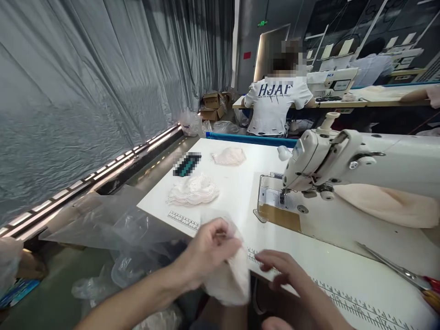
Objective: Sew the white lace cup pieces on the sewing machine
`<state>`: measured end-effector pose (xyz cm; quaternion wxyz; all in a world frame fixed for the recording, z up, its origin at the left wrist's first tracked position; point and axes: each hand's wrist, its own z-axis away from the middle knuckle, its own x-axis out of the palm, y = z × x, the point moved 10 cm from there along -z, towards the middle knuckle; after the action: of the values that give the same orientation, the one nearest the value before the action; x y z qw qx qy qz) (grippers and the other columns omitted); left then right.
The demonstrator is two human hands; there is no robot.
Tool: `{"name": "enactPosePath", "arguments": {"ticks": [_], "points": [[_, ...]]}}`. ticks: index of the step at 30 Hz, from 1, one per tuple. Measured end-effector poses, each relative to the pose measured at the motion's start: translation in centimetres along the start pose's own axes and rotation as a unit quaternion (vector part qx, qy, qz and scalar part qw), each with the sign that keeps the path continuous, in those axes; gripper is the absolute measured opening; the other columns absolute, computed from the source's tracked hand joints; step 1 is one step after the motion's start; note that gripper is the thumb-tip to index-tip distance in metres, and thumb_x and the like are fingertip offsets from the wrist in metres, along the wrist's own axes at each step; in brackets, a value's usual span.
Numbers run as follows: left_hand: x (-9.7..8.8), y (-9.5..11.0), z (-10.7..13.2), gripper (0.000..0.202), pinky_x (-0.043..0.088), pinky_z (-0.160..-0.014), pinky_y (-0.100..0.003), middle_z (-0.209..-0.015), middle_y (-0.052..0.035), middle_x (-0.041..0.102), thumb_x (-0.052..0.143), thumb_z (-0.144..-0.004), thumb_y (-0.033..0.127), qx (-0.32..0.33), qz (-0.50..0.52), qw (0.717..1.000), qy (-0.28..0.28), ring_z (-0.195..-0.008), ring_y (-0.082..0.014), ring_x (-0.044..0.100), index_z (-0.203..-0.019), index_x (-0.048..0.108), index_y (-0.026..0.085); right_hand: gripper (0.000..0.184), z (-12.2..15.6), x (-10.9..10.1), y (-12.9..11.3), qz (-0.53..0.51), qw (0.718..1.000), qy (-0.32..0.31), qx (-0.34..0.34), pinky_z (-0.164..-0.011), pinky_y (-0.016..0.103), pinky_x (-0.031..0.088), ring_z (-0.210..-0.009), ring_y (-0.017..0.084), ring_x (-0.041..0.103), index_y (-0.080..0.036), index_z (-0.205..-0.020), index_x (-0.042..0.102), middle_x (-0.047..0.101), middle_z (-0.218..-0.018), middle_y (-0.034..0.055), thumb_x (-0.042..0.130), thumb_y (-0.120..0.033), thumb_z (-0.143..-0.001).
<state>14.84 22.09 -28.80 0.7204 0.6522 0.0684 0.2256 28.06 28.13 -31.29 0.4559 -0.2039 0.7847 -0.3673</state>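
My left hand [216, 247] is closed on a pale pink piece of fabric [232, 282], which hangs down over the table's front edge. To its right, my right hand [283, 266] has its fingers apart and holds nothing; it is slightly blurred. A white sewing machine [316, 160] stands on the table beyond my right hand, its needle and presser foot over the metal plate. Behind my left hand lies a heap of white lacy trim [194, 190]. Farther back rests another pale pink fabric piece [229, 156].
Scissors [395, 268] lie at the right. A dark, partly blurred object [187, 164] is near the table's left edge. Printed rulers [357, 305] run along the front. Plastic bags [130, 238] fill the left side. A person in a white shirt [277, 103] sits ahead.
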Motion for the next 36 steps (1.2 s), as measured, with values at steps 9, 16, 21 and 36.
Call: {"name": "enactPosePath", "arguments": {"ticks": [9, 16, 21, 36], "points": [[1.2, -2.4, 1.5, 0.026, 0.048, -0.079, -0.031, -0.095, -0.0096, 0.061, 0.058, -0.084, 0.036, 0.046, -0.078, 0.994, -0.068, -0.086, -0.0186, 0.059, -0.097, 0.057, 0.014, 0.029, 0.5, 1.6, 0.7, -0.053, 0.989, -0.014, 0.14, -0.074, 0.026, 0.051, -0.086, 0.02, 0.062, -0.024, -0.108, 0.053, 0.066, -0.099, 0.0049, 0.04, -0.043, -0.09], [1.3, -7.4, 2.8, 0.047, 0.044, -0.076, -0.024, -0.098, -0.0056, 0.063, 0.073, -0.069, 0.031, -0.033, -0.173, 0.968, -0.177, -0.088, -0.0184, 0.057, -0.112, 0.061, 0.017, 0.035, 2.3, 3.8, 0.7, -0.128, 0.965, -0.124, 0.194, -0.069, 0.024, 0.045, -0.074, 0.016, 0.054, -0.021, -0.082, 0.053, 0.057, -0.077, 0.0014, 0.039, -0.052, -0.091], [1.3, -10.8, 3.7, 0.032, 0.041, -0.06, -0.02, -0.072, -0.0034, 0.062, 0.067, -0.075, 0.041, -0.116, -0.105, 0.967, -0.201, -0.066, -0.0113, 0.053, -0.083, 0.068, 0.01, 0.047, 4.9, 6.8, 2.4, -0.251, 0.907, -0.225, 0.251, -0.054, 0.021, 0.039, -0.059, 0.011, 0.044, -0.017, -0.073, 0.057, 0.049, -0.064, -0.0011, 0.043, -0.06, -0.087], [2.2, -16.1, 4.7, 0.03, 0.036, -0.059, -0.018, -0.065, 0.0007, 0.057, 0.078, -0.063, 0.039, -0.165, -0.113, 0.945, -0.258, -0.063, -0.0096, 0.048, -0.074, 0.071, 0.012, 0.03, 8.0, 9.8, 4.8, -0.379, 0.838, -0.264, 0.29, -0.064, 0.023, 0.04, -0.07, 0.013, 0.052, -0.014, -0.088, 0.071, 0.063, -0.077, 0.0016, 0.063, -0.042, -0.081]]}}
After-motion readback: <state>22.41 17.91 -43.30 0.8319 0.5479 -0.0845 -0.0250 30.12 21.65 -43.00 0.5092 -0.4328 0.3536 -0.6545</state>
